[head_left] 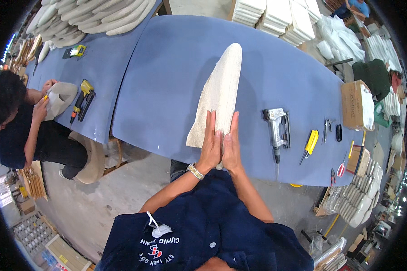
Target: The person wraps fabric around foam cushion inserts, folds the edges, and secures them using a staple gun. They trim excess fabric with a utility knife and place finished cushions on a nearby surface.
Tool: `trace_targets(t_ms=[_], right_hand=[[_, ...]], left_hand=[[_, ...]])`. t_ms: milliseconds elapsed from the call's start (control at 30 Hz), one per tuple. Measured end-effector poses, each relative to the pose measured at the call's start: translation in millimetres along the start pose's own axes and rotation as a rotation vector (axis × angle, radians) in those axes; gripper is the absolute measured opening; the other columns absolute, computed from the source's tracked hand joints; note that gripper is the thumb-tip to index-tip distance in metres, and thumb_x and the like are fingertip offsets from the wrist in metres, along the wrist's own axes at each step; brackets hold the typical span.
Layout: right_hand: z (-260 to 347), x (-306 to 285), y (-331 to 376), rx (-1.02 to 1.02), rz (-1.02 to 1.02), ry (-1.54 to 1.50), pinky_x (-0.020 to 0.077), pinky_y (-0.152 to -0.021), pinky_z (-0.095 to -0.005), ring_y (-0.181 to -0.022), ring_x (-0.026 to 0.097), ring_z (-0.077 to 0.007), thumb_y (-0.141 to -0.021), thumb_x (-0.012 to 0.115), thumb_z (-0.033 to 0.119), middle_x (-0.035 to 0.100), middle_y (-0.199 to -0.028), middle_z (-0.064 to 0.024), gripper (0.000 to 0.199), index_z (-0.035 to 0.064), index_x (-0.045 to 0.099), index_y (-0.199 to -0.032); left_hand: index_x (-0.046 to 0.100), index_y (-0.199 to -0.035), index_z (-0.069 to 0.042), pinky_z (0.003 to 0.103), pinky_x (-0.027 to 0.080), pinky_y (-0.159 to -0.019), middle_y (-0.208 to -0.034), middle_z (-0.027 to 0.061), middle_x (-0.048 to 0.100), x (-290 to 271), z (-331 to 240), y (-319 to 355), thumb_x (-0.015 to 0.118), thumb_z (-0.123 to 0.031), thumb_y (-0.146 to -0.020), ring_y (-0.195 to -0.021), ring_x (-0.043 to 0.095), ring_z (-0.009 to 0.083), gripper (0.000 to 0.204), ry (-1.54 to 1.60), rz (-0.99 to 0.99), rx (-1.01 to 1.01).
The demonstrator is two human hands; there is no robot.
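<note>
A long, tapered padded piece covered in beige fabric (226, 81) lies on the blue-topped table in front of me, its rounded tip pointing away. Loose fabric spreads out along its left side. My left hand (210, 149) rests against the left side of the near end, fingers straight and flat on the cloth. On the opposite side, my right hand (232, 153) presses with its fingers stretched out. Both thumbs lie close together over the top of the piece. To the right, a silver pneumatic staple gun (276, 128) sits beyond my right hand.
Right of the staple gun are a yellow-handled tool (310, 142), a dark cylinder (338, 133), red-handled pliers (341, 169) and a cardboard box (355, 106). At left, a seated person (13, 117) handles a curved fabric piece beside a yellow-black staple gun (83, 99). Padded pieces (99, 16) are stacked behind.
</note>
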State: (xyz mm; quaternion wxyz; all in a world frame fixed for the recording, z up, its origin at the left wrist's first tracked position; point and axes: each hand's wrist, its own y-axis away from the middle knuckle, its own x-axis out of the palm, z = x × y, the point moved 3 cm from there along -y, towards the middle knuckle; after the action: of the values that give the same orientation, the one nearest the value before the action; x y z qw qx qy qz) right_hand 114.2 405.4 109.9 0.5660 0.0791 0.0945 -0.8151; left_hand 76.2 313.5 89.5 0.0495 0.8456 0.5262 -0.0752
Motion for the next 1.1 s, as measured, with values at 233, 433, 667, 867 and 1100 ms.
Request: trace_targets(t_ms=[233, 433, 667, 867, 1100], right_hand=[[-32.4, 9.6, -18.6, 0.077, 0.011, -0.194, 0.0101, -0.127, -0.0422, -0.156, 0.009, -0.0358, -0.109, 0.027, 0.049, 0.007, -0.169, -0.0237, 0.077, -0.0036, 0.007, -0.162], [-107.1, 22.4, -47.3, 0.395, -0.01, -0.795, 0.016, -0.127, -0.0398, -0.155, 0.018, -0.0282, -0.109, 0.024, 0.058, 0.014, -0.17, -0.015, 0.078, 0.0038, 0.012, -0.164], [-63.4, 30.1, -54.3, 0.301, -0.05, -0.667, 0.0197, -0.126, -0.0366, -0.155, 0.023, -0.0245, -0.109, 0.028, 0.059, 0.022, -0.169, -0.0123, 0.076, 0.0071, 0.022, -0.164], [144.9, 9.5, -83.3, -0.095, 0.239, -0.456, 0.0092, -0.128, -0.0377, -0.158, 0.011, -0.0298, -0.111, 0.025, 0.052, 0.016, -0.17, -0.0187, 0.074, -0.0005, 0.018, -0.162], [175.9, 76.4, -139.5, -0.188, 0.341, -0.558, 0.0199, -0.125, -0.038, -0.154, 0.026, -0.0314, -0.112, 0.033, 0.044, 0.031, -0.163, -0.0244, 0.066, -0.0054, 0.032, -0.156]], left_hand=[[0.011, -0.163, 0.003, 0.044, 0.008, -0.127, -0.17, 0.0245, 0.007, -1.0, 9.4, 1.2, 0.027, -0.037, -0.111, -0.159, 0.006, 0.0374, 0.067, 0.065, -0.02, 0.035], [0.01, -0.163, 0.002, 0.042, 0.008, -0.127, -0.171, 0.0225, 0.007, 0.4, 23.7, 4.9, 0.028, -0.036, -0.111, -0.159, 0.006, 0.0349, 0.066, 0.103, 0.008, 0.053], [0.012, -0.165, -0.006, 0.037, 0.014, -0.127, -0.171, 0.0137, 0.014, -12.8, 64.0, -6.4, 0.016, -0.06, -0.109, -0.158, 0.013, 0.025, 0.078, 0.385, 0.045, -0.26], [0.028, -0.16, -0.002, 0.042, 0.015, -0.127, -0.167, 0.0162, 0.028, -66.0, -125.4, -18.4, 0.021, -0.071, -0.104, -0.155, 0.022, 0.0275, 0.09, 0.661, -0.205, 0.097], [0.053, -0.142, 0.002, 0.051, 0.024, -0.122, -0.152, 0.0215, 0.049, -149.5, -179.7, -32.5, 0.028, -0.039, -0.108, -0.146, 0.04, 0.0369, 0.059, -0.192, -0.506, 0.713]])
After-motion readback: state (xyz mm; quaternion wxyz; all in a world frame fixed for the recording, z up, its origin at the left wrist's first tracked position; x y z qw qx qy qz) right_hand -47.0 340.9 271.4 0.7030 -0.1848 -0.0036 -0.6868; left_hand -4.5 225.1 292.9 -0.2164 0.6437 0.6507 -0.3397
